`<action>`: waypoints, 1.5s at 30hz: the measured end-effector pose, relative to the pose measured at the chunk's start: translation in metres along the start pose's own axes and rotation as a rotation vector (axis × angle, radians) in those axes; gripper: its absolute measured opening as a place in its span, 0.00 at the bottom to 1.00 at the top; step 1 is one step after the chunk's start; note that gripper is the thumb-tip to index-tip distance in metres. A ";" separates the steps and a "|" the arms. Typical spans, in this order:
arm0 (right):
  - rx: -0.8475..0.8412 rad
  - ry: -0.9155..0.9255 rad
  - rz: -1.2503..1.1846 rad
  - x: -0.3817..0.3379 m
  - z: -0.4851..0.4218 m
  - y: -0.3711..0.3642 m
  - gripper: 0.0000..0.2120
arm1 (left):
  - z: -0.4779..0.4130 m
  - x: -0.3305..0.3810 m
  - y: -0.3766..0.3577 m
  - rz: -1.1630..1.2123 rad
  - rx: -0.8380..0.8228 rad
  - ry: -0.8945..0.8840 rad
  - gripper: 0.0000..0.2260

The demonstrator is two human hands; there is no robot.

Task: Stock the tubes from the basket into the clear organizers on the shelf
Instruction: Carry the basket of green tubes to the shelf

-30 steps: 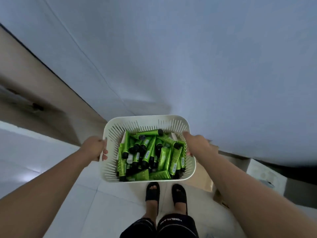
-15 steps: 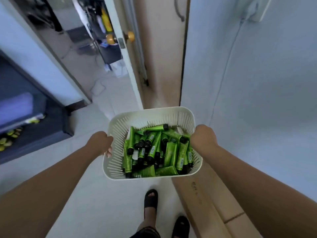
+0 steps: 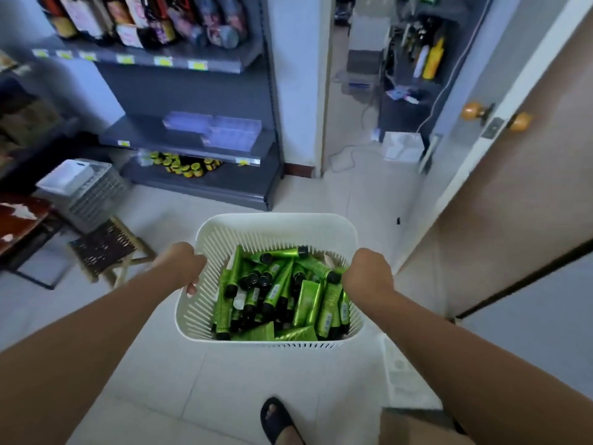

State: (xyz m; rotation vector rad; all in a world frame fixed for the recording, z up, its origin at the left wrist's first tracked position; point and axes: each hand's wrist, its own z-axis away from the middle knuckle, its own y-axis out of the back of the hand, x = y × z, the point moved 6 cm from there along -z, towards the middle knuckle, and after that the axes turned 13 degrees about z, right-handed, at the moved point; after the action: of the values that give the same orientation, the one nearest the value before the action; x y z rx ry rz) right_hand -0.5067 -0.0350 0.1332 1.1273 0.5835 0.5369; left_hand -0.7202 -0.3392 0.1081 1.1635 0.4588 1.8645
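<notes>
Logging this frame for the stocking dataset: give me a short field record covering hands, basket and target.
basket: white, slotted, held above the floor
left hand: grips the left rim
right hand: grips the right rim
tubes: green with black caps, piled loose in the basket
clear organizers: on the grey shelf, ahead and to the left, no green visible in them
stage: stocking not yet begun

The white slotted plastic basket (image 3: 276, 221) is showing thin vertical slits all round; the glossy green squeeze tubes (image 3: 309, 300) inside are flashing black caps (image 3: 265, 279). The dark grey metal shelf (image 3: 192, 88) is wearing yellow price tags (image 3: 163, 61), and the brown flat door (image 3: 529, 194) is sporting orange-gold knobs (image 3: 471, 110).
</notes>
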 end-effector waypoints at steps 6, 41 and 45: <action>-0.029 0.206 0.066 -0.156 -0.055 -0.018 0.12 | -0.041 -0.073 0.095 0.104 0.199 0.130 0.11; -0.151 0.822 0.490 -0.964 -0.216 -0.195 0.06 | -0.356 -0.440 0.515 0.596 0.516 0.727 0.18; -0.168 0.806 0.464 -1.045 -0.244 -0.212 0.08 | -0.424 -0.467 0.572 0.596 0.533 0.715 0.17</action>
State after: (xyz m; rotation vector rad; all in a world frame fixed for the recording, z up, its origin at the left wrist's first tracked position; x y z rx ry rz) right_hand -1.4141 -0.6349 0.0232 0.8564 0.9464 1.4473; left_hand -1.2692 -0.9859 0.0350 0.9843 1.1570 2.7984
